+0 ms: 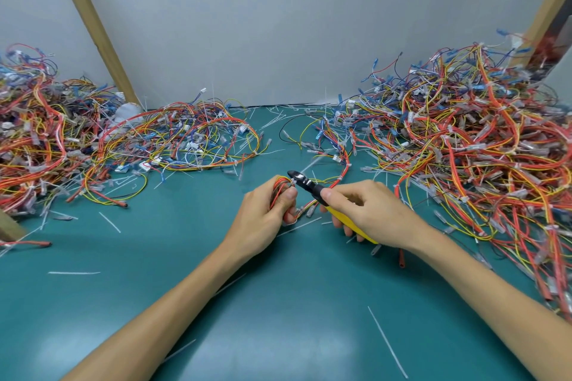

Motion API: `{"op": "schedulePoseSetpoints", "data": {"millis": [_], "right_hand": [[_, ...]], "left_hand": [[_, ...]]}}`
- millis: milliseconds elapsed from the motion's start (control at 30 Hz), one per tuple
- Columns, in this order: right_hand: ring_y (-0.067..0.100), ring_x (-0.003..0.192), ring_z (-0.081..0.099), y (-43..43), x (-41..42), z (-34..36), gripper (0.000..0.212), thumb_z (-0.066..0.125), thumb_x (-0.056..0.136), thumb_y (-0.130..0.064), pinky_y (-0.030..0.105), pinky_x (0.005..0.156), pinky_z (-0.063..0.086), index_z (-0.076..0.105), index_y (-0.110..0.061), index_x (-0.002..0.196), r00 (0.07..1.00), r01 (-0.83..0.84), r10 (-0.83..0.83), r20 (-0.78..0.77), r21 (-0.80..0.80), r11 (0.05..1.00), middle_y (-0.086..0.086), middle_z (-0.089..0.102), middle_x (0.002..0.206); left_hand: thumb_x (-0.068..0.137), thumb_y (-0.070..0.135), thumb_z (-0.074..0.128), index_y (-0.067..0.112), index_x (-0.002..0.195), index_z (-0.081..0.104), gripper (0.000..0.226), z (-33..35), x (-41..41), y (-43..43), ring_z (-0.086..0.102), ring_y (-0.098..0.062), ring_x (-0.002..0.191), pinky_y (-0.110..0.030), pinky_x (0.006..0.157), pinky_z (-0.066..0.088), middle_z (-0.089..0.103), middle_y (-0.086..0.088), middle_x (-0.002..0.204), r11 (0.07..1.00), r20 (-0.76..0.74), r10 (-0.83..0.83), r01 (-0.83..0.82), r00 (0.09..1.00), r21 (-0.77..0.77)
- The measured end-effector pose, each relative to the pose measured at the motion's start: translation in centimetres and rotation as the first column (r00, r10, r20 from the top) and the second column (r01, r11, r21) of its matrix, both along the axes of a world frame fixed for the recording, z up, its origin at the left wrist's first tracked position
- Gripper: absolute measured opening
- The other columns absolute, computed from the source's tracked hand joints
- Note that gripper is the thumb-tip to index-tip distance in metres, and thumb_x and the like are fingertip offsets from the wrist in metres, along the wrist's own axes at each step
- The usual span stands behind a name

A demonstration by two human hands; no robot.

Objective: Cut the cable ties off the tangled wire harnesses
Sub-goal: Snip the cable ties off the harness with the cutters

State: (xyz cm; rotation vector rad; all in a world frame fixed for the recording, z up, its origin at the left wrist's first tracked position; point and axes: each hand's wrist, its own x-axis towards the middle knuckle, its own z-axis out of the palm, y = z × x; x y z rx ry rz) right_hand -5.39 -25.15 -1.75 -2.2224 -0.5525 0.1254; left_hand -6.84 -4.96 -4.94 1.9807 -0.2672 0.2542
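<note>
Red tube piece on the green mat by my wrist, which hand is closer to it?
Right. The right hand, gripping the cutters, is just above the red tube; the left hand, holding a wire bundle, sits farther left.

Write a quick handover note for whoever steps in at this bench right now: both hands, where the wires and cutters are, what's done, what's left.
Hands: left hand grips a small red and yellow wire bundle just above the green mat; right hand holds the yellow-handled cutters.
Position: the cutters' black tip sits at a white cable tie on that bundle.
Done: loose white tie pieces lie scattered on the mat.
Left: this tie looks uncut; tangled heaps sit at left, centre-back and right, with many white ties showing.
</note>
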Motion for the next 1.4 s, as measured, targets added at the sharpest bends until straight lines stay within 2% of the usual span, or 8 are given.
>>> {"op": "schedulePoseSetpoints", "data": {"millis": [100,533,800,933,1000,1067,1167,1400], "right_hand": [[0.013,0.039,0.059,0.0,-0.2,0.3,0.046,0.045,0.099,-0.049,0.019,0.037,0.042,0.066,-0.023,0.069,1.0,0.011,-0.011,-0.001,-0.033,0.999,-0.006,0.064,0.055],[0.02,0.045,0.065,-0.2,-0.1,0.3,0.052,0.041,0.101,-0.05,0.028,0.041,0.05,0.07,-0.015,0.075,0.992,-0.039,0.041,-0.121,0.022,0.999,0.002,0.068,0.057],[0.03,0.056,0.069,-0.3,0.5,-0.7,0.055,0.045,0.092,-0.055,0.035,0.049,0.056,0.067,-0.006,0.081,0.981,-0.059,0.085,-0.172,0.152,0.987,0.009,0.072,0.069],[0.014,0.055,0.068,-0.1,0.3,-0.7,0.045,0.046,0.091,-0.056,0.02,0.048,0.048,0.067,-0.02,0.073,0.998,-0.045,0.048,-0.033,0.099,0.994,-0.002,0.071,0.067],[0.012,0.06,0.068,-0.1,0.3,-0.7,0.04,0.044,0.088,-0.062,0.026,0.058,0.049,0.067,-0.031,0.075,0.997,-0.039,0.037,0.063,0.038,0.998,-0.001,0.069,0.069],[0.016,0.063,0.063,-0.1,0.4,-0.8,0.038,0.045,0.087,-0.063,0.033,0.068,0.049,0.069,-0.034,0.086,0.993,-0.024,0.023,0.112,0.007,1.0,0.004,0.065,0.072],[0.006,0.064,0.051,-0.2,0.5,-1.1,0.035,0.05,0.085,-0.062,0.022,0.063,0.04,0.071,-0.039,0.102,0.984,0.004,-0.004,0.179,0.002,1.0,-0.012,0.062,0.072],[0.003,0.099,0.055,-0.4,0.6,-1.1,0.055,0.06,0.082,-0.063,0.015,0.087,0.039,0.064,-0.028,0.124,0.926,0.017,0.022,0.377,-0.099,0.995,-0.015,0.062,0.106]], "left_hand": [[0.102,0.017,0.048,0.014,0.073,0.051,0.029,0.0,0.0,0.1,0.056,-0.011,0.059,-0.032,0.066,0.052,0.057,0.009,0.059,1.0,0.009,0.0,-0.001,1.0,0.022],[0.102,0.018,0.049,0.015,0.074,0.05,0.028,0.0,-0.1,0.1,0.058,-0.011,0.06,-0.037,0.068,0.053,0.058,0.011,0.06,1.0,0.009,0.001,-0.001,1.0,0.027],[0.102,0.016,0.048,0.011,0.075,0.052,0.028,0.0,-0.1,0.1,0.059,-0.008,0.058,-0.02,0.062,0.05,0.06,0.009,0.057,1.0,0.022,0.003,-0.003,1.0,0.024],[0.102,0.016,0.048,0.012,0.075,0.051,0.028,-0.1,-0.1,0.3,0.06,-0.01,0.058,-0.02,0.063,0.049,0.059,0.007,0.059,1.0,0.033,0.001,-0.001,0.999,0.02],[0.102,0.016,0.047,0.013,0.075,0.05,0.027,-0.1,-0.1,0.3,0.059,-0.009,0.058,-0.019,0.062,0.048,0.058,0.007,0.061,1.0,0.035,-0.011,0.011,0.999,0.019],[0.102,0.015,0.047,0.012,0.076,0.05,0.027,0.0,0.0,0.4,0.058,-0.008,0.058,-0.017,0.062,0.047,0.057,0.008,0.064,1.0,0.035,-0.029,0.029,0.999,0.01],[0.102,0.013,0.047,0.008,0.08,0.051,0.023,-0.1,0.0,0.6,0.058,-0.01,0.06,-0.022,0.063,0.049,0.058,0.006,0.066,0.999,0.043,-0.047,0.047,0.998,0.008],[0.092,0.012,0.059,0.007,0.086,0.059,0.008,0.1,0.1,1.1,0.067,-0.021,0.063,-0.03,0.06,0.054,0.07,0.0,0.07,0.999,0.122,0.015,-0.012,0.992,-0.03]]}}
